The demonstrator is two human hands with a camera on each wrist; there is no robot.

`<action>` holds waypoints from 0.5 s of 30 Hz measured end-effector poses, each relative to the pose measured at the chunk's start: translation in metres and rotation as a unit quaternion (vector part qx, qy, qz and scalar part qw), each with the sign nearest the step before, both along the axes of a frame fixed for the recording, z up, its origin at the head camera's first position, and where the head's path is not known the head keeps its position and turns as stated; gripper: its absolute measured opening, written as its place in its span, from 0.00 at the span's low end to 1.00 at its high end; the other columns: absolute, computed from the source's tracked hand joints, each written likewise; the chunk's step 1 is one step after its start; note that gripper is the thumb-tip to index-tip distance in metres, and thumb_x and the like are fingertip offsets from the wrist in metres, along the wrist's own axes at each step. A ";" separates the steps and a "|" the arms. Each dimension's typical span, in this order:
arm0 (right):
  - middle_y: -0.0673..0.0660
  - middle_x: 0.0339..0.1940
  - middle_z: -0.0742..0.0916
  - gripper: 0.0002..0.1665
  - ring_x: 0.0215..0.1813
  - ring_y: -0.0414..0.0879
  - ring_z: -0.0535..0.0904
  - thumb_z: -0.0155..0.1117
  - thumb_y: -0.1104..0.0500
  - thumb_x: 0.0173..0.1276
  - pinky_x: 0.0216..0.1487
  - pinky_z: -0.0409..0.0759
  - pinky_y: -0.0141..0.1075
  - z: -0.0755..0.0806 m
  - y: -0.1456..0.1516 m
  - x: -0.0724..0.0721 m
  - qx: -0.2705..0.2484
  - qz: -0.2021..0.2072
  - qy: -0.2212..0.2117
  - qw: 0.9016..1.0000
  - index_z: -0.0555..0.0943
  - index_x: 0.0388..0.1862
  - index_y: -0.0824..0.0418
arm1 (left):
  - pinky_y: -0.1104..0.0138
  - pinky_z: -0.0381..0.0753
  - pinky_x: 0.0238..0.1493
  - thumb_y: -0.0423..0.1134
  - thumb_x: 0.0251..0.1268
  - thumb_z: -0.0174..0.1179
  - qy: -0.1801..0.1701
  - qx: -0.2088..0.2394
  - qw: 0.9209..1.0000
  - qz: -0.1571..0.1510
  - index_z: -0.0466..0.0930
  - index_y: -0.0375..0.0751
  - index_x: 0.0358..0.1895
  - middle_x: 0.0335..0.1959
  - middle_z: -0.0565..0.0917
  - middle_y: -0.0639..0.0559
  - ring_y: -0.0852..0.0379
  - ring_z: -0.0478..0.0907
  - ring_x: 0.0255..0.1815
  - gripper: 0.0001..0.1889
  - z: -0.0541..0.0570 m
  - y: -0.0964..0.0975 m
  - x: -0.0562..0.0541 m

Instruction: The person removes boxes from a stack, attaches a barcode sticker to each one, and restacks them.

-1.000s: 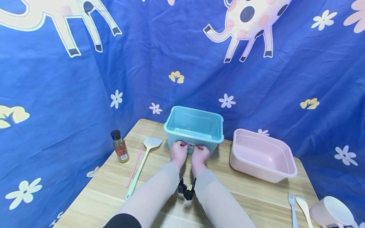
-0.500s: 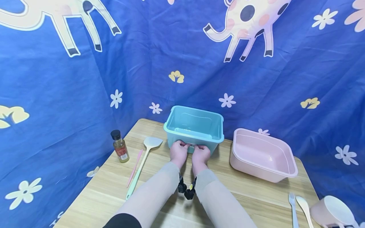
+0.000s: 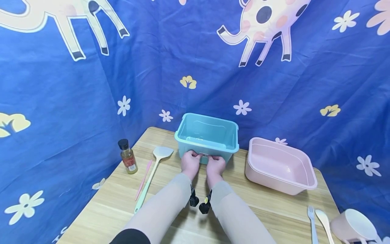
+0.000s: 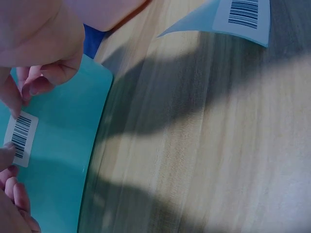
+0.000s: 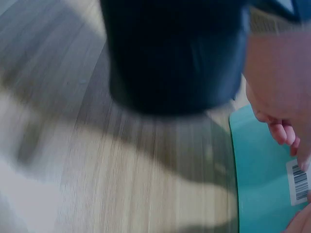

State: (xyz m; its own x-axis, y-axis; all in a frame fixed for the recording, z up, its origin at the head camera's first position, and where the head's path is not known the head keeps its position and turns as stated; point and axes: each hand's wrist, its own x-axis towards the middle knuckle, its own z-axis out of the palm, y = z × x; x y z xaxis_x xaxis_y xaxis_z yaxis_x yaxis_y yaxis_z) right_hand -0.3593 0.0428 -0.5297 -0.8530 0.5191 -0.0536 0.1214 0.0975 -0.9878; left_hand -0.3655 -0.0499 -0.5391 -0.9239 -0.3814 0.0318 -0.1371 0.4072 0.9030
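A teal plastic bin (image 3: 210, 130) stands near the table's back edge in the head view. On its front wall is a white barcode sticker (image 4: 22, 138), lying flat in both wrist views. My left hand (image 3: 191, 166) is at the sticker's left end, fingers curled and tips on it. From the other end, my right hand (image 3: 216, 167) holds it likewise, thumb pointing inward. The left wrist view has the right hand (image 4: 36, 43) at top left, a thumb tip on the sticker's edge. In the right wrist view, left-hand fingers (image 5: 282, 132) curl beside the sticker (image 5: 299, 182).
Right of the bin stands a pink basin (image 3: 281, 166); a fork (image 3: 313, 223), a spoon (image 3: 324, 222) and a pink cup (image 3: 353, 225) lie nearer. To the left are a spatula (image 3: 156, 164), a pink stick-like utensil (image 3: 144, 181) and a black-capped bottle (image 3: 128, 157).
My right hand has shifted slightly right along the bin's front, and the two wrist cameras have drawn apart. The left hand and the bin look unmoved.
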 end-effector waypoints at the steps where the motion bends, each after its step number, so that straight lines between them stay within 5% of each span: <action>1: 0.59 0.27 0.84 0.07 0.37 0.57 0.80 0.73 0.65 0.59 0.45 0.77 0.48 0.000 0.002 0.000 0.000 0.004 0.002 1.000 0.81 0.28 0.66 | 0.57 0.76 0.39 0.44 0.61 0.70 0.004 0.007 1.000 -0.003 0.79 0.44 0.25 0.24 0.80 0.54 0.51 0.77 0.31 0.12 0.000 0.000 0.001; 5: 0.57 0.27 0.83 0.06 0.34 0.51 0.77 0.70 0.66 0.60 0.39 0.76 0.40 -0.006 0.011 0.002 -0.025 0.040 -0.003 0.999 0.82 0.30 0.68 | 0.61 0.77 0.37 0.33 0.61 0.67 0.032 0.065 0.997 -0.029 0.82 0.38 0.29 0.27 0.81 0.49 0.53 0.76 0.31 0.05 -0.003 0.000 0.006; 8: 0.53 0.24 0.80 0.07 0.26 0.43 0.73 0.65 0.66 0.64 0.27 0.71 0.31 -0.009 0.018 0.003 -0.087 0.102 -0.023 0.991 0.83 0.38 0.71 | 0.67 0.74 0.31 0.26 0.61 0.58 0.036 0.145 0.987 -0.055 0.84 0.30 0.36 0.33 0.82 0.43 0.58 0.73 0.27 0.05 -0.004 -0.001 0.009; 15: 0.49 0.19 0.76 0.19 0.17 0.34 0.65 0.55 0.66 0.69 0.16 0.60 0.24 -0.006 0.033 -0.001 -0.206 0.244 -0.062 0.946 0.79 0.56 0.71 | 0.73 0.65 0.18 0.26 0.60 0.50 -0.028 0.301 0.948 -0.104 0.81 0.27 0.49 0.25 0.77 0.46 0.63 0.67 0.17 0.16 0.002 -0.008 0.009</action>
State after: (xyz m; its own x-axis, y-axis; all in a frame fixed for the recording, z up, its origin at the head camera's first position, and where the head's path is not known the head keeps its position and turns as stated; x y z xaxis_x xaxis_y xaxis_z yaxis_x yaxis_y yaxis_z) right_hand -0.3603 0.0758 -0.5359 -0.9593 -0.0217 -0.2816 0.2794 -0.2181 -0.9351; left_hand -0.3570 -0.0578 -0.5373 -0.9746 -0.1248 -0.1859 -0.1659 -0.1552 0.9739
